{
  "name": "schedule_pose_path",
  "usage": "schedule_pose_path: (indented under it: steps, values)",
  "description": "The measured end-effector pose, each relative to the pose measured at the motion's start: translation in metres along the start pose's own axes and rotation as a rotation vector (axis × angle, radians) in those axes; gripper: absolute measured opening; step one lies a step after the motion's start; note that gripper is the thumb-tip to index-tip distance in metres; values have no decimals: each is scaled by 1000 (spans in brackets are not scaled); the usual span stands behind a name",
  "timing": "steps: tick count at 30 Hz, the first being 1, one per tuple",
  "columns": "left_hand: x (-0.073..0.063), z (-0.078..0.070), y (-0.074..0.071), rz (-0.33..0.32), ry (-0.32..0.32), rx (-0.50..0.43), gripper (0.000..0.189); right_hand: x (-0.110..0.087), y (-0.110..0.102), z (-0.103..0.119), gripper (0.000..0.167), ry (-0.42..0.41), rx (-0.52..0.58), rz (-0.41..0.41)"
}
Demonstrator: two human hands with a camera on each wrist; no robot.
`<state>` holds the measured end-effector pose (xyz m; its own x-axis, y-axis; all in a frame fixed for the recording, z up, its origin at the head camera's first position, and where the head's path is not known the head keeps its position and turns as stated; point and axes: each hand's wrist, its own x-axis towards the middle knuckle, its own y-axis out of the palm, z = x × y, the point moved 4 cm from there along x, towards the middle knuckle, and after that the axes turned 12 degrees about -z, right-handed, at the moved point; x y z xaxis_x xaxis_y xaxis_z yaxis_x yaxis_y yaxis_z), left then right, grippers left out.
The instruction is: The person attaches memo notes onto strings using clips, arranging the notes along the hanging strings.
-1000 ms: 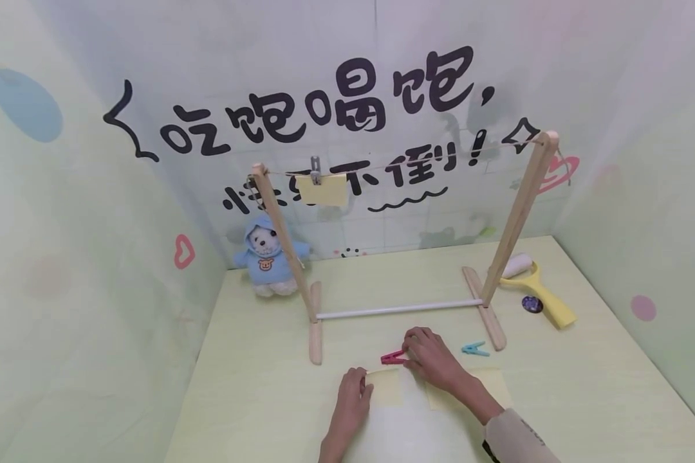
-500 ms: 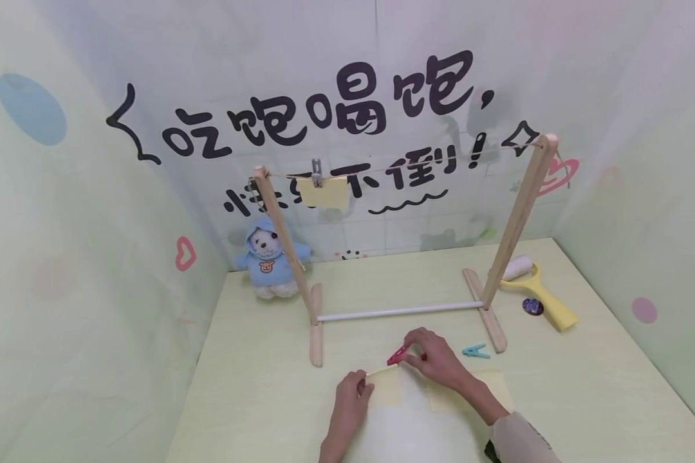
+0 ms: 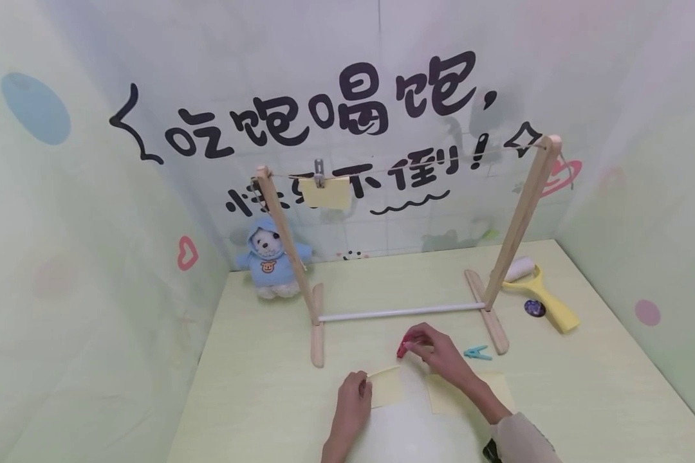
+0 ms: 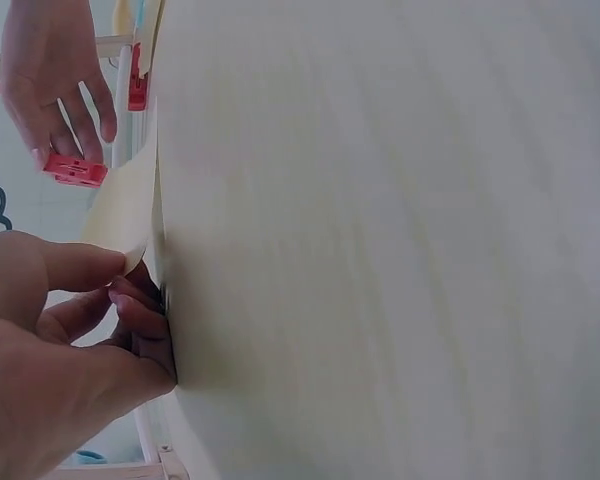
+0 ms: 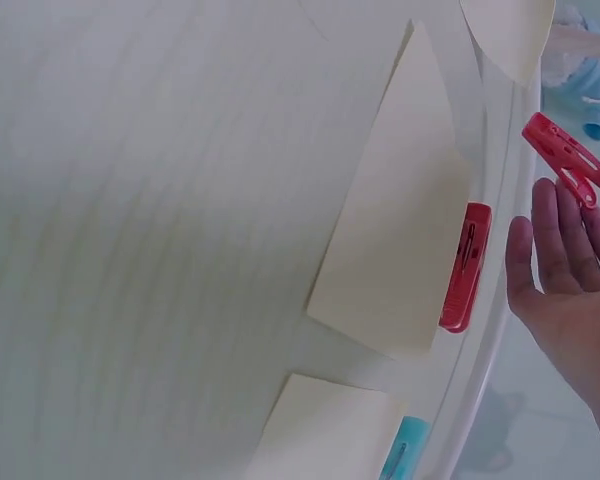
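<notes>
One yellow note (image 3: 387, 388), head view: its far left corner is pinched in the grip of the person's left hand (image 3: 352, 405), over the pale surface (image 3: 255, 399). The right hand (image 3: 441, 360) has its grip pinching a red clip (image 3: 402, 347), just past the note and apart from it. Near that hand lies a blue clip (image 3: 477, 352); loose paper (image 3: 443, 393) lies partly under the right forearm (image 3: 489, 400). Behind, I see a metal clip (image 3: 319, 175) bearing a hanging note (image 3: 337, 194) between the posts of a wooden rack (image 3: 518, 225).

Left wrist view: thumb and fingers meet on the note's edge, which bends up from the surface; a second red clip (image 4: 138, 80) shows beyond.

Right wrist view: the second red clip lies at the far edge of one sheet (image 5: 390, 220); the blue clip lies beside another sheet (image 5: 325, 430).
</notes>
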<state>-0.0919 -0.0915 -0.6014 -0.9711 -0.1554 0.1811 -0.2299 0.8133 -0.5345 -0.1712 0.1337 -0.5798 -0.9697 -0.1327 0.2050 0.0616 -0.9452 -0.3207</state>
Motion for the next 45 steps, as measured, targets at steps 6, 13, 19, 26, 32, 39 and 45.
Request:
schedule_pose_path:
  steps: [6, 13, 19, 26, 32, 39, 45]
  values:
    - [-2, 11, 3, -71, 31, -63, 10, 6, -9, 17, 22, -71, -75, -30]
    - [9, 45, 19, -34, -148, -144, 8, 22, -28, 57, 21, -350, -110, -57]
    - [35, 53, 22, -49, -200, -246, 12, 43, -49, 109, 26, -547, -159, -126]
    - [94, -44, -30, -103, -26, -289, 23, 60, -79, 190, 26, -625, -189, -156]
    - [127, -135, -77, -138, 27, -279, 16, 67, -99, 239, 30, -714, -215, -226]
    - [154, -180, -99, -125, 128, -277, 17, 77, -113, 272, 29, -761, -233, -273]
    - [177, -211, -111, -115, 168, -315, 19, 97, -121, 307, 21, -837, -238, -332]
